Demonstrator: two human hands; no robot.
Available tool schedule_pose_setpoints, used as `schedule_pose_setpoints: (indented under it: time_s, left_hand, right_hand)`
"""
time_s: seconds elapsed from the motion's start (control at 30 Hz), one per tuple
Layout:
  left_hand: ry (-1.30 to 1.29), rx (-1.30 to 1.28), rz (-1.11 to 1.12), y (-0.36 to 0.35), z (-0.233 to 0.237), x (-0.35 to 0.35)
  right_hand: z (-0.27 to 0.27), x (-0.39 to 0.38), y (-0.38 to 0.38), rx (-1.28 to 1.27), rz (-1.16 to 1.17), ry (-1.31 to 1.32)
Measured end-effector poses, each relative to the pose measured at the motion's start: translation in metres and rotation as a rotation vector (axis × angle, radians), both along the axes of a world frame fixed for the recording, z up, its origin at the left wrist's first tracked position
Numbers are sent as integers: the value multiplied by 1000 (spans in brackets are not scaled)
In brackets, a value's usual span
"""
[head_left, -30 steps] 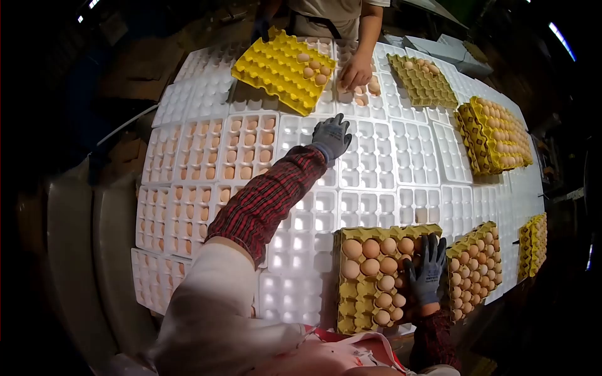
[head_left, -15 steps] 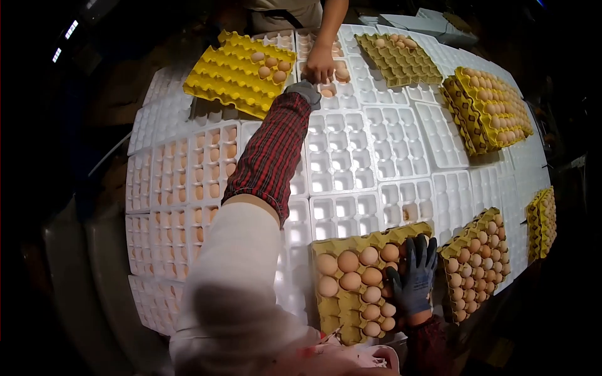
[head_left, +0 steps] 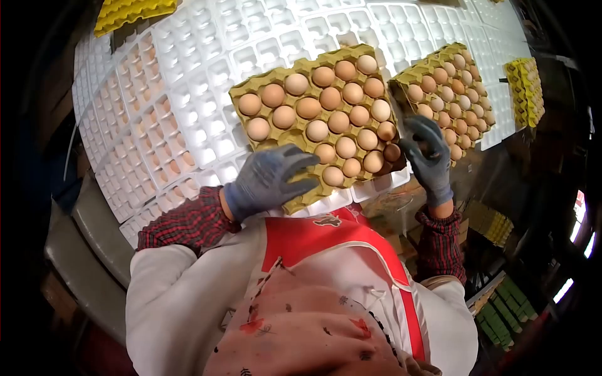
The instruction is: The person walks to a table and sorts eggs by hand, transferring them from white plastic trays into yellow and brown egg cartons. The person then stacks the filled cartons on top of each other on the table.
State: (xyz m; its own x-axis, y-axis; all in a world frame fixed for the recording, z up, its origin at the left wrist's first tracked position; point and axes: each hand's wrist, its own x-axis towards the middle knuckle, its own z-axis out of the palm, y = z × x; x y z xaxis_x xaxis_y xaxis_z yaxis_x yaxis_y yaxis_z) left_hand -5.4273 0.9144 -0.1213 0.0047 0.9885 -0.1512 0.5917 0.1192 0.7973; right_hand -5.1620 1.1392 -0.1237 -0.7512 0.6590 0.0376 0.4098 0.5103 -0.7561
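Foam trays [head_left: 200,103], white and moulded into square cells, covered the table from nine to twelve o'clock. They lay edge to edge, so the cells ran on as one grid. Those farthest out at nine o'clock held pale brown eggs, while the nearer cells gaped bare. At eleven o'clock a ridged corner of a yellow tray [head_left: 132,9] showed.

The left hand [head_left: 269,178] wore a grey knit glove, with a plaid sleeve behind it. It gripped the pulp tray [head_left: 304,64] at that tray's seven o'clock corner, fingers spread flat over the top. The thumb was hidden, probably under the rim. The tray sat at the middle of the view, overlapping the near foam trays, with its near corner past the table edge above a red and white apron.

It was olive-brown pressed fibre, rough and peaked between the cups. Its eggs [head_left: 330,98] were smooth ovals, tan to cream, filling most cups and leaving the seven o'clock corner bare.

The right hand [head_left: 429,156], gloved alike, was curled about the tray's four o'clock edge, thumb toward the eggs. Gripping opposite sides likely kept the soft fibre level and spared it from sagging.

Just beside that hand, at two o'clock, a second tray [head_left: 448,94] of the same fibre sat packed with eggs. Well apart at three o'clock, a yellow stack [head_left: 525,88] lay near the table's far rim.
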Motion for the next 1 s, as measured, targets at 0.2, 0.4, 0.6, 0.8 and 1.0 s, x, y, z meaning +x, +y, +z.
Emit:
schedule_pose_setpoints:
  time_s: [0.2,0.4,0.6,0.8,1.0]
  left_hand:
    - [577,55,56,-11,-41,107]
    - [541,56,309,-8,-42,129]
    - [-78,265,656,-2,-36,124]
    - [930,-98,424,39,-44,190]
    - [511,83,593,30,-41,180]
  right_hand:
    - [-15,35,-12,382,430,-283]
    - [-22,27,24,305,674,-209]
    - [-46,19,61,-1009,161,228]
    - [-36,-13,73,-892,453,65]
    - [-37,-12,75,-386,500,3]
